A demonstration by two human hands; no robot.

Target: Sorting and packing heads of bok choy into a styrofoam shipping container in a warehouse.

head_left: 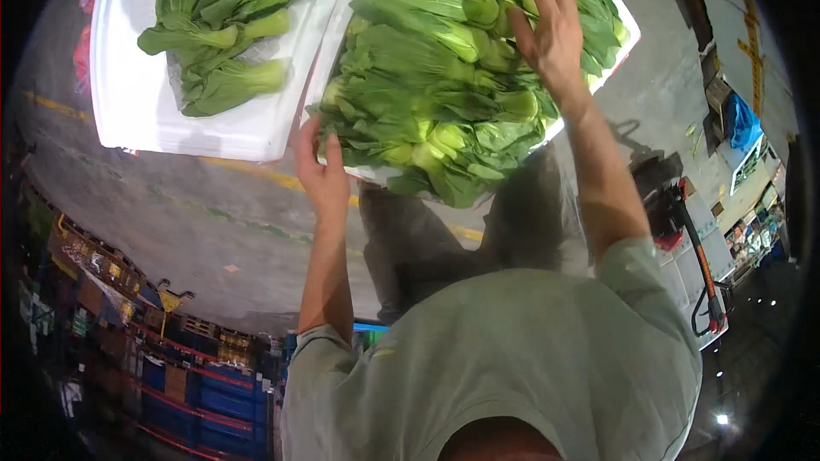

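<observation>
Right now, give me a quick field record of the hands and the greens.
left hand: gripping the near edge of the full box
right hand: spread flat on top of the piled greens
full box: white foam, heaped with bok choy
second box: white foam, to the left, a few bok choy inside
floor: grey concrete

Glossy leafy greens (444, 77); matt white foam box (137, 111); rough concrete floor (171, 222).
</observation>
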